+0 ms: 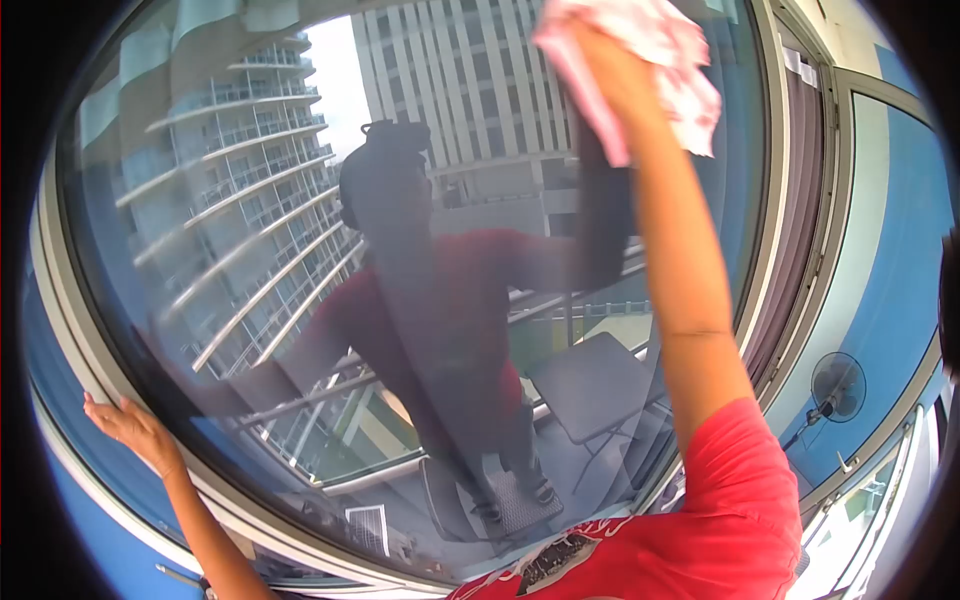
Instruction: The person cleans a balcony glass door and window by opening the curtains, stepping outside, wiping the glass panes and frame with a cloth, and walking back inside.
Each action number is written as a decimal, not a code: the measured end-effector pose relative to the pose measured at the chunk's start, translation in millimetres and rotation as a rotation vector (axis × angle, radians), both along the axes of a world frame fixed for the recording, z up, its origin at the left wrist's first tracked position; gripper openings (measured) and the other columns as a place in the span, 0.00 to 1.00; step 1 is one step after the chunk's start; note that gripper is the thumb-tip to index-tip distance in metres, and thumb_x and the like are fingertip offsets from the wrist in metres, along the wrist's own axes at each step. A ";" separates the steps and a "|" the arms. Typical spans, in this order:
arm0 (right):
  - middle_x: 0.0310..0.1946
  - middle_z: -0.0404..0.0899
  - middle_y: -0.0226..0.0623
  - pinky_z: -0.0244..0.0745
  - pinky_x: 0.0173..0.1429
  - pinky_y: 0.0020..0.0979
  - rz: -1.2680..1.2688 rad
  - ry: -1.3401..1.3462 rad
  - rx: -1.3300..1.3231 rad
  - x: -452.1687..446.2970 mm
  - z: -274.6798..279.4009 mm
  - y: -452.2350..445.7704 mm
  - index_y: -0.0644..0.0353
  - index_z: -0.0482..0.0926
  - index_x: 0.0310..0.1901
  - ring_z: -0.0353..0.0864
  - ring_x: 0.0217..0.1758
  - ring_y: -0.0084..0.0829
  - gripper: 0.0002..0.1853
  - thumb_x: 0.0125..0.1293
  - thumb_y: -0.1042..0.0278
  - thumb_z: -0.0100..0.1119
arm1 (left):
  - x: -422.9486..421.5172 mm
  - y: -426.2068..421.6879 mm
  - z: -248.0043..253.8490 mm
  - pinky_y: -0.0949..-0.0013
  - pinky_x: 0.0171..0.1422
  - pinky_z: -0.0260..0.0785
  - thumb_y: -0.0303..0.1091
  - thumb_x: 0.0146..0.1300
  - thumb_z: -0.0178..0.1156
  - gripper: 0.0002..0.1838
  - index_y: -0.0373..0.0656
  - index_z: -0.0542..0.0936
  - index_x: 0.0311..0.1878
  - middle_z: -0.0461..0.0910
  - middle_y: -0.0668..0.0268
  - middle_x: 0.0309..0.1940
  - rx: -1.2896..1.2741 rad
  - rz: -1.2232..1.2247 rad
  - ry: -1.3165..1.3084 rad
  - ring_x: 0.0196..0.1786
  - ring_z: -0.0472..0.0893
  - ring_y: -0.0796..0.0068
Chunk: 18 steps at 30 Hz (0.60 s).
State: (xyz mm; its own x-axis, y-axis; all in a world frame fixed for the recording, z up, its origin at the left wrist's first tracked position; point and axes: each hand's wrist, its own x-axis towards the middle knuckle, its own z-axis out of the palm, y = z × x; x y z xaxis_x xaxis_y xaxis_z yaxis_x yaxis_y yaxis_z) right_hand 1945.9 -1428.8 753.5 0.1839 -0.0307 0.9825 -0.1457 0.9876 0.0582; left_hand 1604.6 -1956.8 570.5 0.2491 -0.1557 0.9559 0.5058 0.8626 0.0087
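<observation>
window [470, 350] centre | side pane [885, 230] right | curtain [787, 220] between | fan [838, 386] seen in side pane

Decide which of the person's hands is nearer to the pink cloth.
Right. The right hand holds the pink cloth, high at the window glass; the left hand is well away, low by the frame on the left.

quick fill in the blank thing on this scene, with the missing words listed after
The right hand is raised with a pink ____ at the glass. The left hand is spread out by the window's pale ____. The sleeve on the raised arm is ____ in colour. The glass mirrors a ____ with both arms out.

Missing words: cloth; frame; red; person.
</observation>
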 end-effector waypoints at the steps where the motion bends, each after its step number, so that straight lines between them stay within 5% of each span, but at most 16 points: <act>1: 0.28 0.77 0.33 0.70 0.40 0.28 0.006 -0.074 0.050 -32.7 -3.4 -54.7 0.67 0.77 0.30 0.75 0.37 0.20 0.14 0.54 0.61 0.55 | 1.5 3.2 0.9 0.53 0.76 0.36 0.35 0.72 0.42 0.29 0.32 0.47 0.70 0.53 0.48 0.69 -0.007 -0.015 0.004 0.73 0.48 0.48; 4: 0.30 0.81 0.41 0.75 0.45 0.35 0.402 -0.082 0.256 -144.2 -16.6 -186.7 0.65 0.78 0.36 0.80 0.37 0.28 0.19 0.60 0.55 0.51 | 6.9 10.6 3.4 0.52 0.76 0.36 0.32 0.71 0.43 0.31 0.36 0.43 0.72 0.52 0.48 0.70 -0.031 -0.026 0.041 0.72 0.48 0.45; 5: 0.28 0.79 0.46 0.78 0.41 0.35 0.837 0.116 0.269 -176.2 -29.6 -234.8 0.66 0.74 0.40 0.80 0.31 0.32 0.21 0.65 0.51 0.47 | 9.3 11.3 4.4 0.51 0.76 0.37 0.32 0.71 0.44 0.32 0.38 0.42 0.72 0.50 0.48 0.70 -0.025 -0.028 0.018 0.72 0.48 0.44; 6: 0.28 0.78 0.41 0.75 0.30 0.30 0.528 -0.014 0.126 -238.6 -29.9 -279.8 0.62 0.77 0.32 0.80 0.28 0.37 0.06 0.53 0.71 0.62 | 11.1 13.9 5.1 0.51 0.75 0.37 0.33 0.71 0.44 0.32 0.35 0.42 0.72 0.51 0.48 0.70 -0.017 -0.038 0.028 0.72 0.48 0.44; 13: 0.31 0.80 0.41 0.74 0.35 0.36 0.544 -0.440 0.388 -332.9 -148.4 -368.1 0.61 0.78 0.37 0.81 0.33 0.36 0.10 0.62 0.65 0.52 | 7.2 7.6 2.3 0.49 0.74 0.43 0.35 0.70 0.47 0.33 0.35 0.44 0.71 0.48 0.49 0.71 0.004 -0.021 0.008 0.72 0.48 0.43; 18: 0.33 0.81 0.41 0.73 0.39 0.40 0.198 -0.282 0.346 -231.6 -88.6 -220.9 0.60 0.79 0.40 0.81 0.37 0.35 0.14 0.68 0.61 0.45 | -3.4 -0.6 3.4 0.50 0.73 0.46 0.39 0.69 0.51 0.33 0.31 0.49 0.69 0.56 0.47 0.68 0.003 0.091 0.114 0.70 0.54 0.43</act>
State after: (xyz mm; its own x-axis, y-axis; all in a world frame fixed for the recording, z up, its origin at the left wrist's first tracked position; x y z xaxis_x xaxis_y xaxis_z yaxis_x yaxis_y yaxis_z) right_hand 1714.3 -1649.7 664.9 -0.0526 -0.3556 0.9332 -0.3864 0.8689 0.3093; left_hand 1601.2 -1957.4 573.9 0.3693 -0.1307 0.9201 0.4231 0.9052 -0.0413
